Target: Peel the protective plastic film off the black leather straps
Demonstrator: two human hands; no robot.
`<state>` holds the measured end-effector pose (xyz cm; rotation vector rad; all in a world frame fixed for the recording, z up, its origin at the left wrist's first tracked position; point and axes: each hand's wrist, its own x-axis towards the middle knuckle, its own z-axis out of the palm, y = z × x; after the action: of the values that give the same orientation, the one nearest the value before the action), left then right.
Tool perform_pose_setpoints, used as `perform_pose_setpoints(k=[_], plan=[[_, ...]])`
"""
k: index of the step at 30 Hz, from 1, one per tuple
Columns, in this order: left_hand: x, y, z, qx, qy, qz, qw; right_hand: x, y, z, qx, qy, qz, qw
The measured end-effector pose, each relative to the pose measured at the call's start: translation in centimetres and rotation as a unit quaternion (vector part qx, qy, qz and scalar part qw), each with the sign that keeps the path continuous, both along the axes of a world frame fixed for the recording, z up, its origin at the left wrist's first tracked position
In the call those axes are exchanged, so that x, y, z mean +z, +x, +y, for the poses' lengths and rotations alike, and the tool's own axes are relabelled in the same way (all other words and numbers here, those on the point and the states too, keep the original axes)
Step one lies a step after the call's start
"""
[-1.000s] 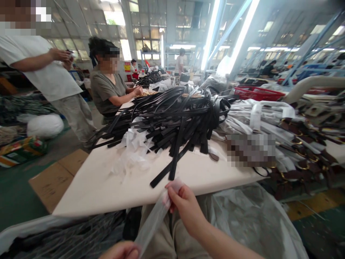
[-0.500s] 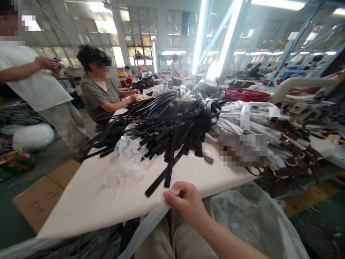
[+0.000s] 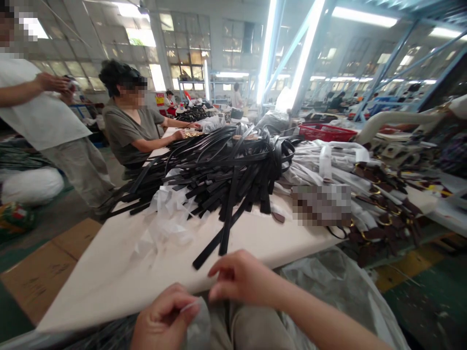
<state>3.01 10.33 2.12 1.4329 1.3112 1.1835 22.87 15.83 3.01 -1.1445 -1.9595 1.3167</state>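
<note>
My left hand (image 3: 164, 321) is closed on a crumpled clear plastic sleeve (image 3: 200, 326) low over my lap, just below the near edge of the white table (image 3: 120, 272). My right hand (image 3: 241, 279) hovers next to it at the table edge, fingers loosely curled, thumb and forefinger apart with nothing between them. Just beyond that hand, two black straps (image 3: 222, 233) stick out of a big heap of black leather straps (image 3: 226, 165) in the middle of the table.
Torn white wrappers (image 3: 168, 218) lie left of the heap. White-wrapped belts (image 3: 328, 165) and brown belts with gold buckles (image 3: 383, 214) fill the right. A large plastic bag (image 3: 335, 287) stands at my right knee. Cardboard (image 3: 40, 272) lies on the floor. A seated person (image 3: 126, 129) and a standing person (image 3: 44, 116) are at left.
My right hand let go of the stretched plastic sleeve. My left hand rose into view and bunched the sleeve in its grip. The camera tilted slightly down and left.
</note>
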Motion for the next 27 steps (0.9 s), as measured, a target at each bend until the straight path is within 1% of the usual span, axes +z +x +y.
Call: perform_pose_setpoints(k=[1,2,3,5,6,8,10,12,15,17,19,22,25,27], plan=[[0.1,0.1,0.4,0.016,-0.004,0.010,1.000,0.5,1.1,1.8,-0.102,0.034,-0.080,0.991],[0.2,0.1,0.9,0.025,-0.006,0.025,0.999,0.8,2.0,3.7,-0.216,0.076,-0.156,0.961],[0.3,0.2,1.4,0.028,-0.008,0.046,0.999,1.0,2.7,5.6,-0.271,0.088,-0.181,0.941],[0.7,0.2,2.5,0.034,-0.010,0.103,0.994,0.6,3.0,8.8,-0.308,0.085,-0.196,0.927],[0.9,0.2,3.1,0.041,-0.009,0.133,0.990,0.2,2.8,9.9,-0.316,0.079,-0.192,0.926],[1.3,0.0,4.6,0.056,-0.013,0.176,0.983,-0.9,2.0,11.4,-0.327,0.063,-0.171,0.927],[1.8,-0.2,6.2,0.055,-0.012,0.181,0.982,-1.8,1.2,11.9,-0.330,0.038,-0.132,0.934],[2.5,-0.4,8.2,0.029,-0.004,0.168,0.985,-2.2,1.0,12.1,-0.311,0.002,-0.068,0.948],[3.8,-0.5,11.7,-0.022,0.015,0.159,0.987,-1.3,1.5,12.5,-0.232,-0.059,0.063,0.969],[4.4,-0.3,14.1,-0.054,0.022,0.152,0.987,-0.1,2.2,13.1,-0.168,-0.084,0.156,0.970],[4.6,0.0,16.1,-0.077,0.024,0.141,0.987,1.2,2.7,13.8,-0.124,-0.085,0.243,0.958],[4.0,0.4,17.5,-0.094,0.020,0.127,0.987,2.2,3.1,15.0,-0.107,-0.058,0.362,0.924],[2.8,0.6,17.5,-0.107,0.007,0.130,0.986,2.0,2.9,15.9,-0.116,-0.035,0.440,0.890],[2.1,0.6,17.3,-0.116,-0.005,0.139,0.983,1.6,2.5,16.2,-0.120,-0.032,0.462,0.878]])
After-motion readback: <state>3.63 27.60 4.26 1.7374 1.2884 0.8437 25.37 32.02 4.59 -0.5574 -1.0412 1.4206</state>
